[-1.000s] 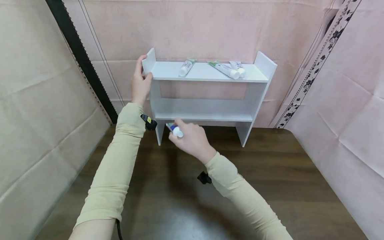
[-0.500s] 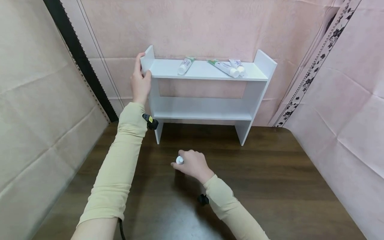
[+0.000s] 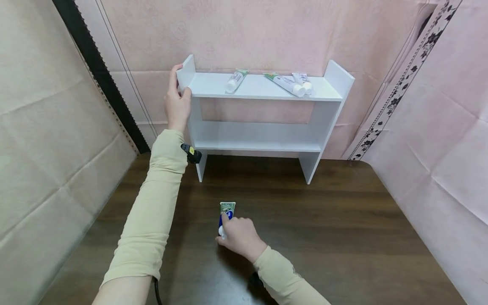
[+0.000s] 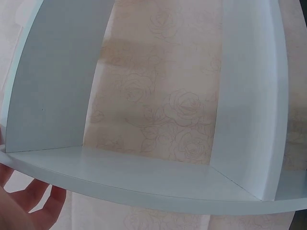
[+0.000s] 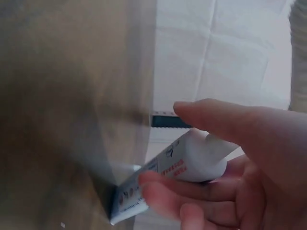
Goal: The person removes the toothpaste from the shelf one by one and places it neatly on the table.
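My right hand (image 3: 236, 236) pinches the capped end of a blue, green and white tube (image 3: 225, 215) that lies on the dark wooden table (image 3: 343, 237), crimped end toward the shelf. The right wrist view shows the tube (image 5: 163, 179) between thumb and fingers (image 5: 165, 199). My left hand (image 3: 177, 101) grips the top left corner of a white two-tier shelf (image 3: 263, 140), thumb on the front edge. In the left wrist view only the shelf's boards (image 4: 144, 177) and some fingertips (image 4: 43, 206) show. On the top board lie three more tubes: one (image 3: 234, 80) at the middle and two (image 3: 293, 84) at the right.
Pink cloth (image 3: 267, 34) hangs behind the shelf and along the right side. Beige cloth (image 3: 45, 127) covers the left. The shelf's lower board (image 3: 255, 137) holds nothing. A small black clip (image 3: 190, 153) sits on my left sleeve.
My right hand has carried the tube from under the shelf's lower board back toward me and lowered it onto the table. The left hand has stayed on the shelf corner.
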The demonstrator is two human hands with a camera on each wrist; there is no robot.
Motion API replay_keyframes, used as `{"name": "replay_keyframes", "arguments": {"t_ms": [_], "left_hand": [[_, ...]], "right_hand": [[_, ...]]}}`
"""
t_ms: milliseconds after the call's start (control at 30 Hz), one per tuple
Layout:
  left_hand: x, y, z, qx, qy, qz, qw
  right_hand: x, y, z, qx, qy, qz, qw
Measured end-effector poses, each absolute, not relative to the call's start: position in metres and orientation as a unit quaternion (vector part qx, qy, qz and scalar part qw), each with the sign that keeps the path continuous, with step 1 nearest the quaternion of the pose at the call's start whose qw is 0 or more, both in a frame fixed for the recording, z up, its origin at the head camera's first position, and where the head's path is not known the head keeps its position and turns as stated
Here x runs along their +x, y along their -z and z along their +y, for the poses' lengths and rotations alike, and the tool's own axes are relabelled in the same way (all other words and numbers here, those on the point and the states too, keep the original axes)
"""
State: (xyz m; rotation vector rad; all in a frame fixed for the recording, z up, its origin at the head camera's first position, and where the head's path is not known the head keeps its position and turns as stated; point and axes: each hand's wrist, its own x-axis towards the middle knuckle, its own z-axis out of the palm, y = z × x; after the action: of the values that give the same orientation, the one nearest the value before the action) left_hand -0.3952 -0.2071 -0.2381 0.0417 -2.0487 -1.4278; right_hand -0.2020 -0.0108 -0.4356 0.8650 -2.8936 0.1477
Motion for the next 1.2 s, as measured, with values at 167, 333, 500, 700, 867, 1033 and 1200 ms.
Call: {"name": "replay_keyframes", "arguments": {"t_ms": [167, 333, 500, 700, 867, 1033, 1200], "left_hand": [[-0.395, 0.238, -0.207, 0.017, 0.536, -0.778, 0.326], [-0.397, 0.240, -0.207, 0.013, 0.542, -0.775, 0.325], [-0.394, 0.239, -0.208, 0.017, 0.547, -0.774, 0.318], [-0.396, 0.241, -0.206, 0.009, 0.540, -0.775, 0.328], [-0.394, 0.243, -0.205, 0.004, 0.539, -0.777, 0.325], [-0.394, 0.242, -0.205, 0.006, 0.544, -0.778, 0.316], [-0.395, 0.239, -0.205, 0.016, 0.544, -0.775, 0.321]], "right_hand": [[-0.195, 0.446, -0.013, 0.292, -0.039, -0.952, 0.080], [-0.193, 0.451, -0.011, 0.287, -0.072, -0.955, 0.012], [-0.195, 0.458, -0.007, 0.284, -0.097, -0.954, -0.003], [-0.213, 0.441, -0.001, 0.306, -0.088, -0.948, -0.007], [-0.247, 0.358, 0.004, 0.326, -0.066, -0.941, 0.057], [-0.285, 0.256, 0.005, 0.316, -0.058, -0.936, 0.144], [-0.334, 0.200, 0.004, 0.276, -0.089, -0.942, 0.169]]}}
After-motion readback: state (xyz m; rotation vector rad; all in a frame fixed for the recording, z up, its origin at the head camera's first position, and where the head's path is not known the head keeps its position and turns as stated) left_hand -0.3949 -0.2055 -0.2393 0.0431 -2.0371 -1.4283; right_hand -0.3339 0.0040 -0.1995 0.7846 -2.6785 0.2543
